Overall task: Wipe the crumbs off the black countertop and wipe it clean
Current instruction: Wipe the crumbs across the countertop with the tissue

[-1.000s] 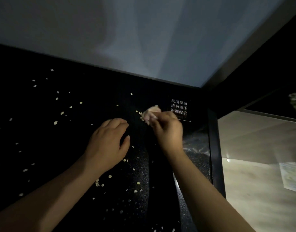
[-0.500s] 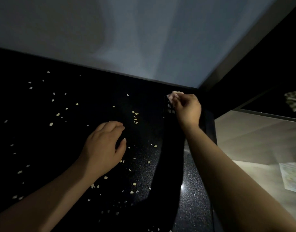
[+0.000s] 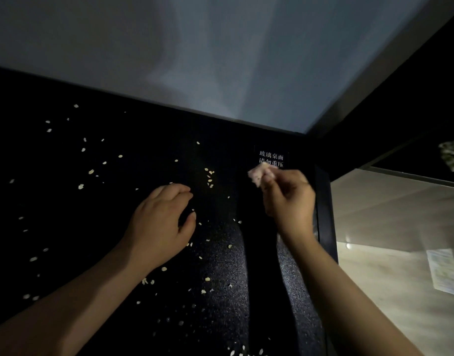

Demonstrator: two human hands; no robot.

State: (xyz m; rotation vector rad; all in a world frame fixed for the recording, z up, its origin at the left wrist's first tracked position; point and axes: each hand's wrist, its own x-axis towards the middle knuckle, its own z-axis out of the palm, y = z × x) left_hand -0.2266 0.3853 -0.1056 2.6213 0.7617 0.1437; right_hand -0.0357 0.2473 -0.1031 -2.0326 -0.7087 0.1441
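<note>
Your right hand pinches a small pale wad in a tight fingertip grip at the far right corner of the black table, just in front of a label with white characters; whether the wad touches the surface cannot be told. Your left hand rests palm down on the table beside it, fingers loosely curled, its grip holding nothing. Pale crumbs lie scattered over most of the table, with a small cluster between your hands, more out to the left and more around your left forearm.
</note>
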